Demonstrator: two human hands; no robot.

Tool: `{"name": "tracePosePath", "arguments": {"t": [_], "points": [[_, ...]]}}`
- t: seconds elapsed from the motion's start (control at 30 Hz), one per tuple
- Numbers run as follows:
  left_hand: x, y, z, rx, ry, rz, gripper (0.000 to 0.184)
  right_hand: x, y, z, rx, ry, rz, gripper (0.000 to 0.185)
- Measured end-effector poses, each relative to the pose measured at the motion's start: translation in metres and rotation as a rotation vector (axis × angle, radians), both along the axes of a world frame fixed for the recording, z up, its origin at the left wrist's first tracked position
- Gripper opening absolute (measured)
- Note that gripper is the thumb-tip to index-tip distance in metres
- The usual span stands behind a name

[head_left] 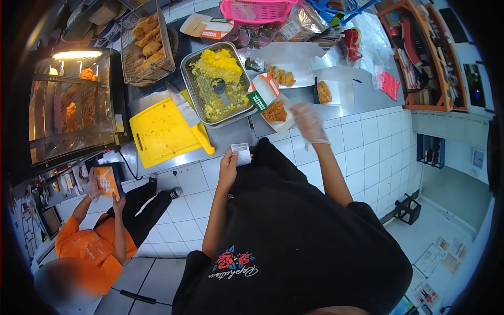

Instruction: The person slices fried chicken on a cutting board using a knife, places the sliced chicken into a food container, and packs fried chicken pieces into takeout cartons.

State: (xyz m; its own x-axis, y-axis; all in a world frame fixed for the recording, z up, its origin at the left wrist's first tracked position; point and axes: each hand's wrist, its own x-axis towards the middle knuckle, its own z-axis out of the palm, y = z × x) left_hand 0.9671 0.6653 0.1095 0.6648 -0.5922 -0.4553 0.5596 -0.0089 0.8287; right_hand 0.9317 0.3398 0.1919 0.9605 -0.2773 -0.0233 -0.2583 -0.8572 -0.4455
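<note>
My left hand (pixel 229 164) is closed on a small printed paper slip (pixel 241 152), held in front of my body at the counter's edge. My right hand (pixel 310 125) wears a clear plastic glove. It is beside an open paper box (pixel 281 126) with a piece of fried chicken (pixel 274 111) in it. Motion blurs its fingers, so I cannot tell whether they hold anything. Farther back, more fried pieces (pixel 286 77) lie in a white open box (pixel 302 55). Another open box (pixel 344 92) to the right has one fried piece (pixel 324 92).
A metal tray (pixel 251 106) of yellow rice with a dark scoop (pixel 218 88) stands beside a yellow cutting board (pixel 168 131) and knife (pixel 202 137). Left are a fry basket (pixel 170 60) of chicken and a lit cabinet (pixel 39 113). A co-worker (pixel 92 239) holds an orange box (pixel 107 179).
</note>
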Motion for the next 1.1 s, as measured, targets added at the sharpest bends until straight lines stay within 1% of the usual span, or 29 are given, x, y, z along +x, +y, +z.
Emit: {"name": "tracePosePath", "arguments": {"t": [0.03,0.07,0.13,0.17,0.2,0.23,0.27,0.3,0.4,0.5,0.53,0.57,0.6,0.7,0.8,0.83,0.9,1.0,1.03,1.1], "points": [[0.002,-0.007,0.001,-0.02,0.028,-0.018,0.03,0.009,0.009,0.003,0.032,-0.038,0.067,0.018],[0.006,-0.014,0.007,0.002,-0.005,-0.057,0.03,0.019,0.019,0.01,0.098,-0.1,0.165,0.018],[0.011,-0.029,0.019,0.054,-0.071,-0.131,0.03,0.029,0.035,0.002,-0.102,-0.037,0.121,0.02],[0.01,-0.033,0.007,0.043,-0.09,-0.148,0.03,0.041,0.047,0.02,-0.201,-0.008,0.099,0.022],[0.008,-0.037,-0.01,0.034,-0.109,-0.164,0.03,0.052,0.047,0.043,0.543,0.228,-0.404,0.031],[0.007,-0.042,-0.02,0.026,-0.129,-0.178,0.03,0.052,0.04,0.031,0.346,0.179,-0.21,0.034],[0.008,-0.049,-0.007,0.029,-0.104,-0.176,0.03,0.047,0.03,0.005,0.148,0.128,-0.017,0.036],[0.007,-0.053,-0.006,0.029,-0.12,-0.177,0.03,0.042,0.021,-0.016,-0.049,0.077,0.179,0.039],[0.004,-0.066,-0.007,0.064,-0.156,-0.123,0.03,0.035,-0.005,-0.043,0.414,-0.11,0.056,0.03],[-0.001,-0.079,-0.003,0.138,-0.172,0.008,0.03,0.037,-0.048,-0.084,1.01,0.25,0.016,0.022],[-0.001,-0.085,0.008,0.15,-0.173,0.062,0.03,0.036,-0.055,-0.096,1.07,0.324,0.007,0.023],[-0.003,-0.091,0.011,0.162,-0.175,0.116,0.03,0.035,-0.058,-0.11,1.021,0.334,0.025,0.025],[-0.009,-0.093,-0.015,0.182,-0.18,0.192,0.029,0.034,-0.058,-0.124,0.94,0.329,0.049,0.027],[-0.02,-0.114,0.006,0.133,-0.084,0.351,0.029,0.034,-0.049,-0.168,0.624,0.255,0.114,0.032],[-0.037,-0.123,-0.031,0.147,0.012,0.421,0.028,0.031,-0.04,-0.2,0.436,0.223,0.165,0.039],[-0.041,-0.13,-0.028,0.168,0.069,0.426,0.028,0.032,-0.044,-0.181,0.415,0.218,0.197,0.037],[-0.044,-0.146,-0.012,0.197,0.182,0.439,0.028,0.033,-0.053,-0.126,0.38,0.168,0.315,0.033],[-0.04,-0.153,-0.006,0.239,0.112,0.33,0.028,0.036,-0.071,-0.047,0.21,0.107,0.478,0.029],[-0.038,-0.153,-0.008,0.225,0.083,0.333,0.028,0.037,-0.078,-0.027,0.124,0.088,0.517,0.028],[-0.034,-0.148,-0.02,0.193,0.019,0.334,0.029,0.034,-0.09,-0.015,-0.036,0.063,0.527,0.025]]}}
